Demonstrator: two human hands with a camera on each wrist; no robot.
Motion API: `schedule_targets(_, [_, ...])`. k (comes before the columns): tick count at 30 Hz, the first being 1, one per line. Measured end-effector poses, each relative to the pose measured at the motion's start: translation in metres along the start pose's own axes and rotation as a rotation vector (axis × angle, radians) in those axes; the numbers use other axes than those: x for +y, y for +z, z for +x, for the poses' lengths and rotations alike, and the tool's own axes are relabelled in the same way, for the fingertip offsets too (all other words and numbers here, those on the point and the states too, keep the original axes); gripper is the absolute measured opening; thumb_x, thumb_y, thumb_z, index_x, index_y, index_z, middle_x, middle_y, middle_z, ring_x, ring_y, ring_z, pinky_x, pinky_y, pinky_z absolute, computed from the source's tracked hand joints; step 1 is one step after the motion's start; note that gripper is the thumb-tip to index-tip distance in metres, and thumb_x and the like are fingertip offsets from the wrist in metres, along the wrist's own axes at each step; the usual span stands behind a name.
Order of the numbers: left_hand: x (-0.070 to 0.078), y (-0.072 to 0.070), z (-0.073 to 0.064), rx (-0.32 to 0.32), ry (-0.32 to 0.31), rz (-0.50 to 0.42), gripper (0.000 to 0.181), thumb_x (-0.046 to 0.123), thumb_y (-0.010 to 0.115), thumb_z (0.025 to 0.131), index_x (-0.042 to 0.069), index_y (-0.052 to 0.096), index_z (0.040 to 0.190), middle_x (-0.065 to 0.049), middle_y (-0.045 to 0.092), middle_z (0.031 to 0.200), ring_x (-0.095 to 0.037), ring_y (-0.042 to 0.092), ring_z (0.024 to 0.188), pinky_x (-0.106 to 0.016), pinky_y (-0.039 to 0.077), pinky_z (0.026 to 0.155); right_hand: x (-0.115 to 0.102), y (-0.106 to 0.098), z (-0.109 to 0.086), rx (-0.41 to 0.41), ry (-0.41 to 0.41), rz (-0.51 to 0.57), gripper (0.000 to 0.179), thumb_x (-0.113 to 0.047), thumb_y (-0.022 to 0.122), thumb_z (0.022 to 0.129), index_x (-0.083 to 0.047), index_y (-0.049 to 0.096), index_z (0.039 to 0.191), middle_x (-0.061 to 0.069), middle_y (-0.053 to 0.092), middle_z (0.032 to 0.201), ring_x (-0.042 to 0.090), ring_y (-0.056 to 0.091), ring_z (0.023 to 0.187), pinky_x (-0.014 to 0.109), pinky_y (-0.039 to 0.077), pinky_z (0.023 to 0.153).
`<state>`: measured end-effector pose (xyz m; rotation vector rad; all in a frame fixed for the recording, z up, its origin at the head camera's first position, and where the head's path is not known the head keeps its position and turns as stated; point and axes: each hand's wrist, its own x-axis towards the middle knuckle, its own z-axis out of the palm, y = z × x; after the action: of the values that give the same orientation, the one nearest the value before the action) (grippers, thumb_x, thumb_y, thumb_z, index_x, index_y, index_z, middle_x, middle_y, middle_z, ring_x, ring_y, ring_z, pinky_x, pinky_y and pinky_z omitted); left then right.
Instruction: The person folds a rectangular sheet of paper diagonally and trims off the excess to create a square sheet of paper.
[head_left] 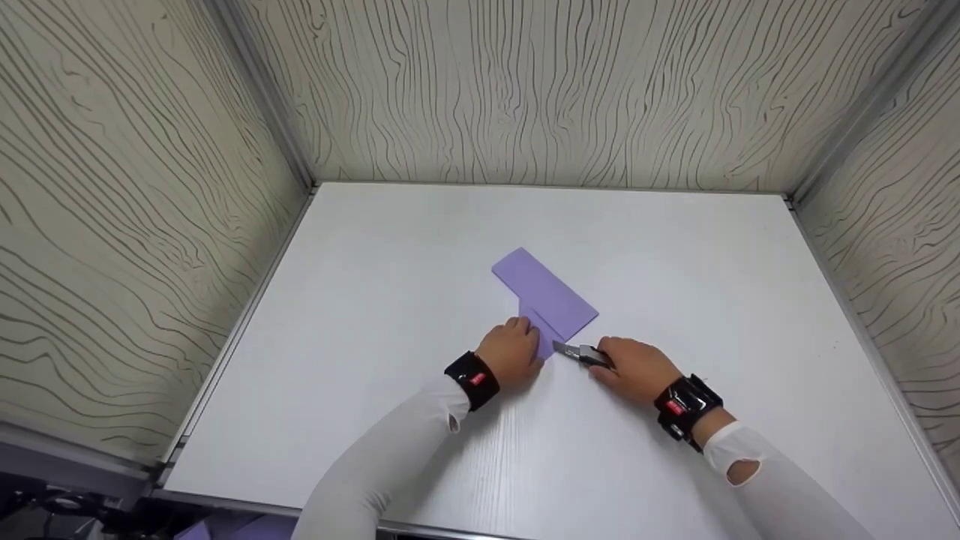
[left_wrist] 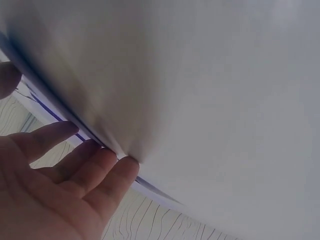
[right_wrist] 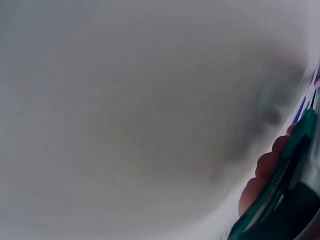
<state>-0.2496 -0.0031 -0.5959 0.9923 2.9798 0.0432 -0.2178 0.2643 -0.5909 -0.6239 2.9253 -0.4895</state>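
Note:
A folded purple sheet of paper [head_left: 551,292] lies slantwise on the white table, with a narrower flap [head_left: 546,349] reaching out from under its near side. My left hand [head_left: 511,354] presses on that flap with its fingertips. In the left wrist view, the fingers [left_wrist: 112,182] are extended and touch down along the paper's edge. My right hand [head_left: 636,367] grips a utility knife [head_left: 592,355], its handle dark and teal in the right wrist view. The blade points left, and its tip is right at the fold between flap and sheet, close to the left fingers.
The white table [head_left: 375,262] is walled by wood-grain panels [head_left: 480,90] at the back and both sides. Below the front left edge, more purple pieces [head_left: 247,528] and dark cables [head_left: 67,502] show. Both wrists wear black straps.

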Motion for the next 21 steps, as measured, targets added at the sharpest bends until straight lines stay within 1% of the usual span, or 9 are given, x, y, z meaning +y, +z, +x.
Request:
schedule_targets(3, [-0.0002, -0.0031, 0.0002, -0.013, -0.004, 0.005, 0.046, 0.041, 0.06, 0.107, 0.004, 0.067, 0.134, -0.011, 0.066, 0.123, -0.026, 0.065, 0.116, -0.04, 0.059, 0.095, -0.0019, 0.0011, -0.001, 0.007, -0.002, -0.004, 0.025, -0.031, 0.076, 0.102, -0.012, 0.06, 0.097, -0.004, 0.049, 0.077, 0.014, 0.047, 0.07, 0.031, 0.038, 0.063])
schedule_targets(6, [-0.001, -0.0033, 0.0006, -0.025, -0.002, 0.018, 0.047, 0.043, 0.058, 0.108, 0.006, 0.065, 0.135, -0.011, 0.065, 0.124, -0.026, 0.063, 0.117, -0.04, 0.058, 0.094, -0.0012, 0.0033, -0.0014, 0.01, -0.006, -0.002, 0.025, -0.031, 0.076, 0.102, -0.013, 0.06, 0.097, -0.004, 0.049, 0.077, 0.014, 0.047, 0.071, 0.031, 0.039, 0.063])
schedule_targets(9, [-0.0022, -0.0005, 0.0019, -0.022, 0.002, 0.026, 0.048, 0.044, 0.058, 0.108, 0.006, 0.064, 0.136, -0.011, 0.064, 0.124, -0.027, 0.062, 0.117, -0.041, 0.057, 0.093, -0.0016, 0.0042, -0.001, 0.017, -0.013, -0.002, 0.025, -0.031, 0.076, 0.102, -0.013, 0.06, 0.097, -0.004, 0.05, 0.077, 0.013, 0.046, 0.07, 0.031, 0.039, 0.063])
schedule_targets(13, [-0.0034, 0.0033, 0.0035, -0.006, 0.004, 0.027, 0.049, 0.044, 0.059, 0.107, 0.006, 0.064, 0.136, -0.011, 0.064, 0.124, -0.027, 0.063, 0.117, -0.042, 0.057, 0.093, -0.0036, 0.0035, -0.0008, 0.03, -0.003, -0.016, 0.026, -0.031, 0.076, 0.102, -0.011, 0.06, 0.099, -0.003, 0.049, 0.076, 0.014, 0.046, 0.069, 0.032, 0.039, 0.061])
schedule_targets(21, [-0.0026, 0.0032, 0.0024, 0.007, -0.003, 0.011, 0.045, 0.044, 0.061, 0.106, 0.007, 0.065, 0.132, -0.009, 0.063, 0.121, -0.025, 0.063, 0.116, -0.04, 0.056, 0.091, 0.0039, 0.0017, 0.0, 0.062, 0.047, -0.029, 0.03, -0.03, 0.076, 0.102, -0.007, 0.057, 0.096, 0.0, 0.048, 0.074, 0.018, 0.047, 0.066, 0.034, 0.039, 0.057])
